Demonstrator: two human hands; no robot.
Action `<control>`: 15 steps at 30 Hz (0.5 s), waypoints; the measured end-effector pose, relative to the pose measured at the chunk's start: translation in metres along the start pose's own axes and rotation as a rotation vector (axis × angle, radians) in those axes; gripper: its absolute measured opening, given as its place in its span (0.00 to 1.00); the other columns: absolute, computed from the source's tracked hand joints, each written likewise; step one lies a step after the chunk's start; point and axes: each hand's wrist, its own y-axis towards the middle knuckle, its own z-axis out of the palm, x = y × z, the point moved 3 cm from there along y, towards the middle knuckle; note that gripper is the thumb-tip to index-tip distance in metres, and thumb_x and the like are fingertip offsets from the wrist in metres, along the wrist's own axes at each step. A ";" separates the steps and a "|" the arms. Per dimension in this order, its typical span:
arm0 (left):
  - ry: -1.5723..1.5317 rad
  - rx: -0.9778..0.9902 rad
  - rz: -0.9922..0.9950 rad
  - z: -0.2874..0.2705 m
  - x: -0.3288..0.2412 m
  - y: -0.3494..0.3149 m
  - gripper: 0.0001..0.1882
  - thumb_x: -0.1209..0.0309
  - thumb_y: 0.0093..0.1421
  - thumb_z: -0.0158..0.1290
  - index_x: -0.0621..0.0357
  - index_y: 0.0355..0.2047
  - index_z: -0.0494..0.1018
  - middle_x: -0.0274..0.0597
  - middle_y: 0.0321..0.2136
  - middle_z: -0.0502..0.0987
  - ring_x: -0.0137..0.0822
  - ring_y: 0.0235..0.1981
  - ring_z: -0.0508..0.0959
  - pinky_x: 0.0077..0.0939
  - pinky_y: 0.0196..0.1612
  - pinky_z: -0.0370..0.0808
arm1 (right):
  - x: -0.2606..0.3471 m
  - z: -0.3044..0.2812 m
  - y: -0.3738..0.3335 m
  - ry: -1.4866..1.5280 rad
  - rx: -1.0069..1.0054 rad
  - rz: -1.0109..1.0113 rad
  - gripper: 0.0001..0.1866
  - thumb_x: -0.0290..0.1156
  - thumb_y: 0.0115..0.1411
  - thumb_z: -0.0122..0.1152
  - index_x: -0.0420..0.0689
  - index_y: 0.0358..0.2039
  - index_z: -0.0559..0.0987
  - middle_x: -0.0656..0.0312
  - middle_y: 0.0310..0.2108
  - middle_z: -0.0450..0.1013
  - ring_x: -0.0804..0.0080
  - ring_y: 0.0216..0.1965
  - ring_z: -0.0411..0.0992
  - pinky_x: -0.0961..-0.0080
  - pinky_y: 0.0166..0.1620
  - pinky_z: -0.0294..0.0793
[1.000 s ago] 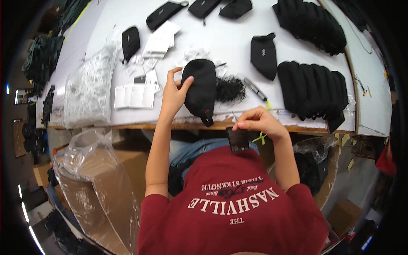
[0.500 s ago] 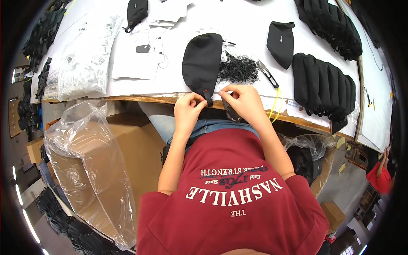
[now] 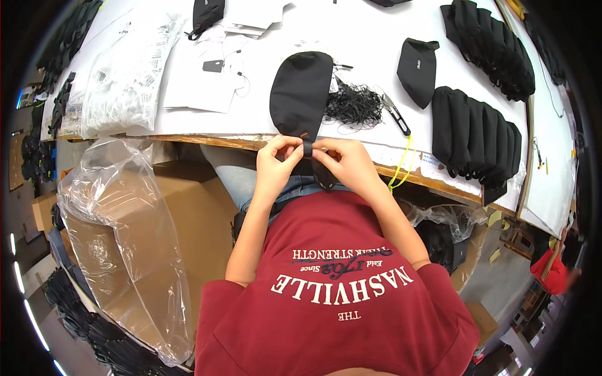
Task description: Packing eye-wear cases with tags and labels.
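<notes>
A black zip pouch [image 3: 301, 91] lies flat on the white table, its lower end at the table's front edge. A short black strap loop [image 3: 307, 148] sticks out from that end, beside a small orange-red label. My left hand [image 3: 276, 161] is closed, pinching the loop between thumb and finger. On the other side of it, my right hand [image 3: 347, 163] is pinched shut, fingertips touching the loop. A black hang tag [image 3: 324, 177] dangles beneath the right fingers; any cord between them is too small to make out.
Tangled black cords [image 3: 354, 104] lie right of the pouch, beside thread snips [image 3: 396, 119] on a yellow cord. Another pouch [image 3: 416, 73] and rows of black pouches [image 3: 476, 135] stand farther right. Left are white sheets [image 3: 197, 94] and a clear bag [image 3: 122, 84]; below, a plastic-draped carton [image 3: 200, 225].
My right hand has moved left with the black hang tag, closing the gap to the strap loop. The tag now hangs lower. My left hand keeps its pinch on the loop.
</notes>
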 end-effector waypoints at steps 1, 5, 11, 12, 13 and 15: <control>-0.003 -0.006 -0.003 -0.001 -0.003 -0.001 0.06 0.77 0.53 0.57 0.64 0.32 0.78 0.25 0.17 0.65 0.17 0.19 0.61 0.12 0.24 0.58 | 0.002 -0.004 0.000 0.098 0.044 0.104 0.08 0.30 0.54 0.61 0.41 0.34 0.81 0.59 0.22 0.76 0.75 0.20 0.71 0.79 0.26 0.69; 0.041 0.040 -0.085 -0.002 -0.011 -0.004 0.07 0.75 0.53 0.59 0.64 0.33 0.78 0.27 0.20 0.69 0.17 0.21 0.63 0.12 0.25 0.60 | -0.005 0.000 -0.001 0.249 -0.012 0.088 0.08 0.27 0.55 0.61 0.38 0.35 0.79 0.60 0.23 0.76 0.81 0.22 0.70 0.82 0.26 0.68; -0.036 0.056 -0.099 -0.001 -0.005 -0.005 0.08 0.74 0.52 0.60 0.63 0.33 0.78 0.27 0.21 0.70 0.17 0.21 0.65 0.12 0.26 0.62 | -0.005 0.005 -0.004 0.116 -0.004 0.032 0.09 0.27 0.55 0.61 0.36 0.35 0.79 0.60 0.25 0.76 0.81 0.21 0.67 0.82 0.26 0.67; -0.007 0.049 -0.069 -0.001 -0.008 -0.005 0.08 0.74 0.52 0.60 0.63 0.32 0.78 0.28 0.21 0.71 0.17 0.21 0.65 0.12 0.26 0.62 | -0.006 0.005 -0.004 0.116 -0.003 0.033 0.09 0.27 0.55 0.61 0.36 0.35 0.79 0.60 0.25 0.76 0.81 0.21 0.67 0.82 0.26 0.67; -0.008 0.048 -0.070 0.000 -0.009 -0.005 0.08 0.74 0.52 0.60 0.63 0.32 0.78 0.28 0.21 0.71 0.17 0.21 0.65 0.12 0.26 0.62 | -0.007 0.006 -0.005 0.142 0.008 0.073 0.09 0.27 0.55 0.61 0.37 0.36 0.79 0.63 0.23 0.75 0.82 0.21 0.67 0.83 0.26 0.67; -0.009 -0.003 -0.001 0.001 -0.014 -0.004 0.06 0.74 0.53 0.59 0.62 0.31 0.77 0.28 0.23 0.71 0.18 0.23 0.67 0.13 0.28 0.64 | -0.008 0.006 -0.005 0.168 0.021 0.112 0.09 0.27 0.55 0.61 0.38 0.36 0.79 0.65 0.22 0.74 0.83 0.21 0.66 0.84 0.27 0.66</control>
